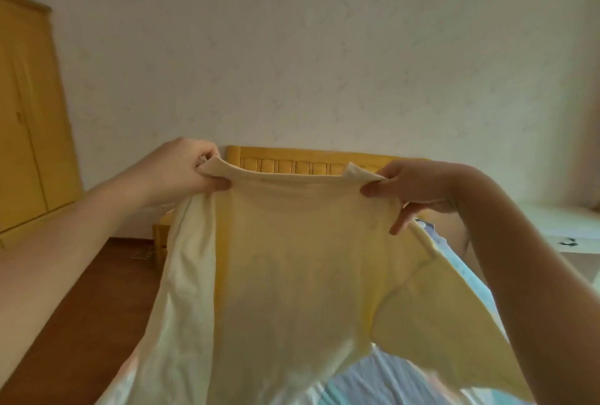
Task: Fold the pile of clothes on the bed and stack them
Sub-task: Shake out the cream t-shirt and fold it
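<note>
A pale yellow shirt (pixel 292 274) hangs spread out in front of me, held up above the bed (pixel 389 375). My left hand (pixel 181 167) pinches its top left shoulder by the collar. My right hand (pixel 418 183) pinches the top right shoulder, with two fingers pointing down behind the cloth. One sleeve hangs down on the left and the other juts out to the lower right. The shirt hides most of the bed, and no pile of clothes shows.
A wooden headboard (pixel 292 162) stands against the white wall behind the shirt. A wooden wardrobe (pixel 26 118) fills the left side. Brown floor (pixel 97 291) runs along the bed's left. A white surface (pixel 565 226) sits at the right.
</note>
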